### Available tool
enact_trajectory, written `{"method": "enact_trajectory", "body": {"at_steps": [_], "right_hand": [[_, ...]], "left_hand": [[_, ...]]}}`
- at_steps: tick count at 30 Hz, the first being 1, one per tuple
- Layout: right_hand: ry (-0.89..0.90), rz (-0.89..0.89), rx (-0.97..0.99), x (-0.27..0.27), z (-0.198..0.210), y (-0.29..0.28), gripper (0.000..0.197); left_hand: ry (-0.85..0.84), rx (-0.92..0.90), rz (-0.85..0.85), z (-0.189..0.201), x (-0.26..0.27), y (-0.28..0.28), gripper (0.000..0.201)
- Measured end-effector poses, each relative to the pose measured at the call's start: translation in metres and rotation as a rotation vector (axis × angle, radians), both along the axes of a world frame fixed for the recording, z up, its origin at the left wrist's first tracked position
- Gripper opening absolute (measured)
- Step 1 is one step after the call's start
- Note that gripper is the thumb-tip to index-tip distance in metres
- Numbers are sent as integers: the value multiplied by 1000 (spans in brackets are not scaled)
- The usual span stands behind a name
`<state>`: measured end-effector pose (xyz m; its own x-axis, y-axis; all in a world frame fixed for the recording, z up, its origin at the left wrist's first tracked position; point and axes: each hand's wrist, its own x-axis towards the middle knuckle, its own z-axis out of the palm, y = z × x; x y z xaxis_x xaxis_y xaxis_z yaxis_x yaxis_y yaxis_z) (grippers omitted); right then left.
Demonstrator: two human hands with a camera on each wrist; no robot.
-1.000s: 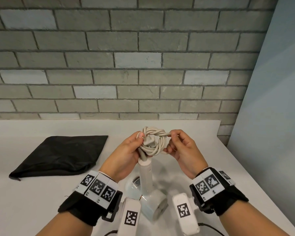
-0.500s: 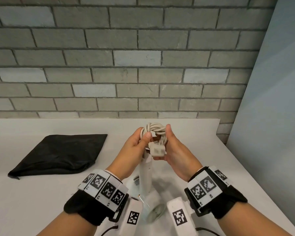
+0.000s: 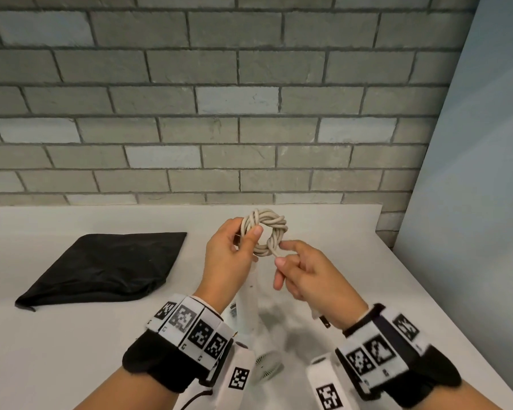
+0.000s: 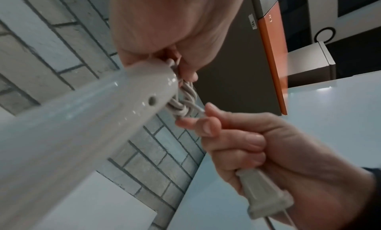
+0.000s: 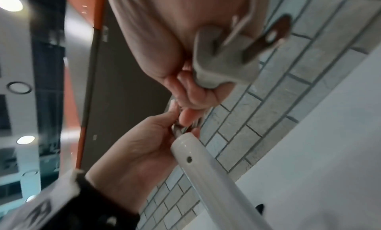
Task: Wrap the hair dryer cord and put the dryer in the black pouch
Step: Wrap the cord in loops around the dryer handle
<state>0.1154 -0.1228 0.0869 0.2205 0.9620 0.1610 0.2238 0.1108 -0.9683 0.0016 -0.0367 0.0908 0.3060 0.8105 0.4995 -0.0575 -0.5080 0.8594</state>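
The beige cord (image 3: 265, 232) is wound into a small twisted ring held above the table. My left hand (image 3: 234, 253) pinches the ring's left side between thumb and fingers. My right hand (image 3: 296, 272) grips the cord's free end just below the ring, with the plug (image 4: 266, 199) (image 5: 224, 64) enclosed in its palm. The white hair dryer (image 3: 248, 309) hangs below the ring, its handle (image 4: 82, 119) (image 5: 214, 181) upward and its round head (image 3: 267, 365) low between my wrists. The black pouch (image 3: 107, 267) lies flat on the table to the left.
A white table (image 3: 71, 350) runs to a grey brick wall (image 3: 219, 113) at the back. A pale blue panel (image 3: 471, 202) stands along the table's right edge.
The coil turned to show as an open ring. My right hand dropped from beside the coil to below it, drawing the plug end down and out through the ring.
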Motion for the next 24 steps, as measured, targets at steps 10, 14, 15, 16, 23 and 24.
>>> {"method": "enact_trajectory", "body": {"at_steps": [10, 14, 15, 16, 23, 24], "right_hand": [[-385, -65, 149, -16, -22, -8, 18], [-247, -75, 82, -10, -17, 3, 17], [-219, -72, 69, -12, -16, 4, 18], [-203, -63, 61, -14, -15, 5, 20], [5, -10, 174, -32, -18, 3, 4], [88, -9, 221, -37, -18, 3, 3]], "left_hand": [[-42, -227, -17, 1, 2, -8, 19], [-34, -476, -170, 22, -9, -5, 11], [-30, -513, -196, 27, -12, -4, 9], [-16, -529, -208, 31, -15, -2, 9], [66, -383, -29, 34, -29, 0, 9], [40, -437, -30, 33, -30, -1, 13]]}}
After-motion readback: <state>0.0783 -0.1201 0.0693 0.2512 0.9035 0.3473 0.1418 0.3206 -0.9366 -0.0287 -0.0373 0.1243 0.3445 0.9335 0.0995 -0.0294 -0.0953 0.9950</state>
